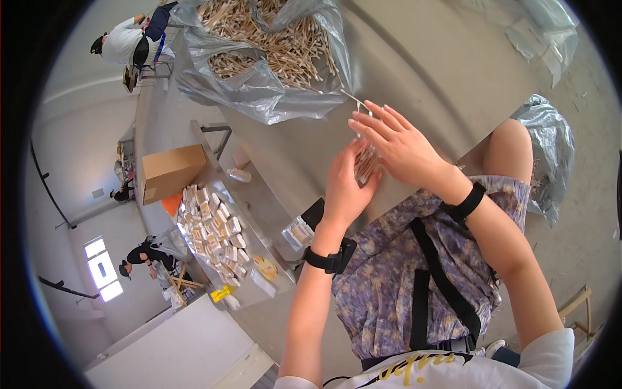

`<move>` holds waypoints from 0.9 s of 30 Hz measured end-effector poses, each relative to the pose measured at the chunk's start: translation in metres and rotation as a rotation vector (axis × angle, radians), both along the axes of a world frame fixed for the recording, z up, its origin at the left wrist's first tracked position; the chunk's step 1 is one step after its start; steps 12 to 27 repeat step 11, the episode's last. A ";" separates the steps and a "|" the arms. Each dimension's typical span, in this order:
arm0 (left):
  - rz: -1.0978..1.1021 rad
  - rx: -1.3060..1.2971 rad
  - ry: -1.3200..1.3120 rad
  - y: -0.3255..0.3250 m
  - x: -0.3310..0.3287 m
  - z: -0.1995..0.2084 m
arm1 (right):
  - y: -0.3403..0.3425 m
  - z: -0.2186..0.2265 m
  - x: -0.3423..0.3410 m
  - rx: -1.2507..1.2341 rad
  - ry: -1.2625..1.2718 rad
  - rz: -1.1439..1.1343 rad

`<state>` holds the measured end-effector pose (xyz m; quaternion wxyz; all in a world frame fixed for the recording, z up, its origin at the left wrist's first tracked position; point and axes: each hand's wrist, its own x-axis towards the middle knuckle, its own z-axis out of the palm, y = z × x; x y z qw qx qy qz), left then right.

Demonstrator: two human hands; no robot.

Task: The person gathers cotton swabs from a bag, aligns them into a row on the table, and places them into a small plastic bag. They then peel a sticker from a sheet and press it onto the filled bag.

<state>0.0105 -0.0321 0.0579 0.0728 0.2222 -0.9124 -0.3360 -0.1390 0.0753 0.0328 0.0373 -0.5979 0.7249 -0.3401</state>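
Observation:
A bundle of cotton swabs (367, 163) rests in my left hand (345, 188), whose fingers and thumb curl round it. Whether clear plastic wraps the bundle is hard to tell. My right hand (405, 146) lies over the top of the bundle, fingers long and close together. A single cotton swab (353, 98) sticks out at its fingertips, seemingly pinched there; the right thumb is hidden. Just beyond my hands, a large grey plastic bag (259, 104) gapes on the table, full of loose cotton swabs (278, 52).
The grey table (414, 58) stretches ahead. Clear plastic bags (544, 39) lie at its far right, and another grey bag (551, 142) is beside my knee. To the left, a lower table carries many small packs (210, 227) and a cardboard box (172, 172). Other people (133, 42) work farther off.

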 end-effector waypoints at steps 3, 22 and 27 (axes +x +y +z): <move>0.064 0.041 0.013 0.004 0.010 0.006 | 0.000 -0.008 -0.006 0.051 -0.016 0.099; 0.299 0.063 -0.185 0.007 0.057 -0.010 | -0.006 -0.018 -0.013 0.088 0.054 0.233; 0.299 0.063 -0.185 0.007 0.057 -0.010 | -0.006 -0.018 -0.013 0.088 0.054 0.233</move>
